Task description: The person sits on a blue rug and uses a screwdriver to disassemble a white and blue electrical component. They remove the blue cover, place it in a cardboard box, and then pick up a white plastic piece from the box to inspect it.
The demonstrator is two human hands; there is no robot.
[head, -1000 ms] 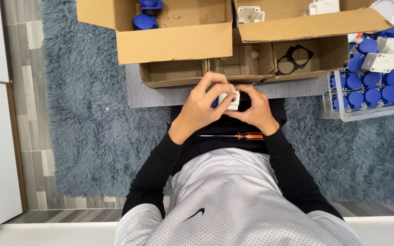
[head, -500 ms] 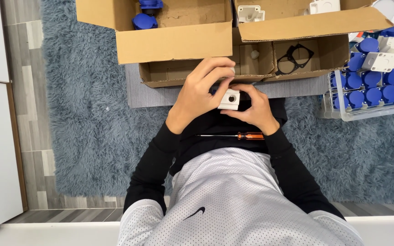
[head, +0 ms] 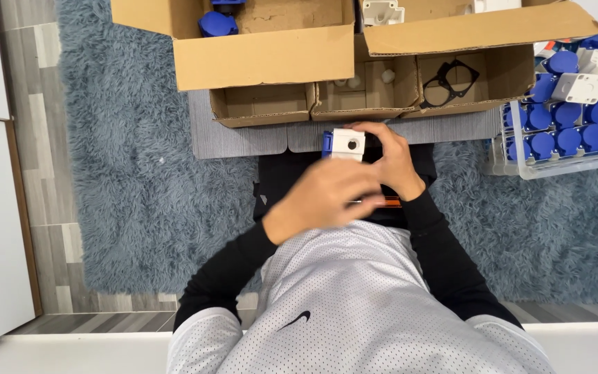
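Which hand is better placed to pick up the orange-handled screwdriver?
Left, probably. The left hand is free, blurred, right over the screwdriver on the lap. The right hand is busy holding the white and blue socket box.

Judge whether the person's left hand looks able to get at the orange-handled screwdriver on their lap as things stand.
Probably yes: the left hand hovers, blurred, right over the screwdriver, empty as far as shows. The right hand holds the white and blue part beyond it.
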